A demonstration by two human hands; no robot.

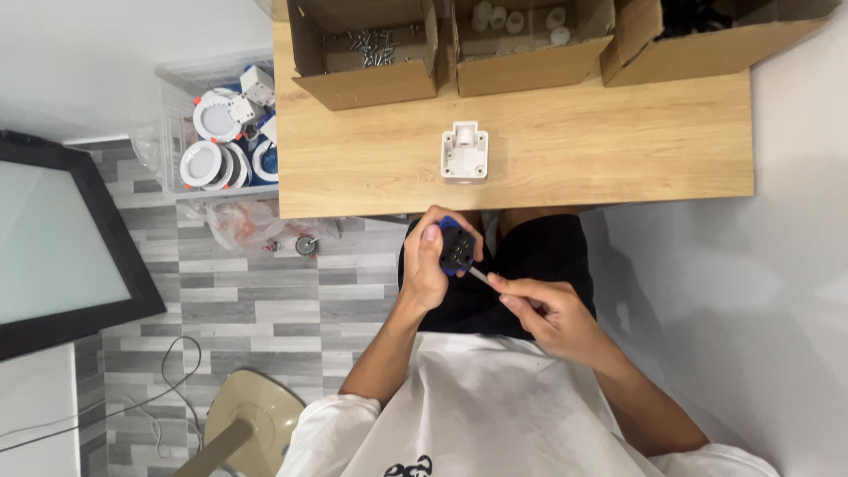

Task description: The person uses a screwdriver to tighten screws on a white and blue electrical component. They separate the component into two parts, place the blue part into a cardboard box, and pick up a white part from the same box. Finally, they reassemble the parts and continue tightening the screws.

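Head view. The left hand grips a small black-and-blue block in front of the lap, off the near edge of the wooden table. The right hand pinches a thin metal rod, its tip at the block's lower right. The rod's long axis runs up-left into the block. Good practice, judged: hold the block still and keep the rod in line. A white plastic housing lies near the table's near edge; three cardboard boxes stand along the far edge.
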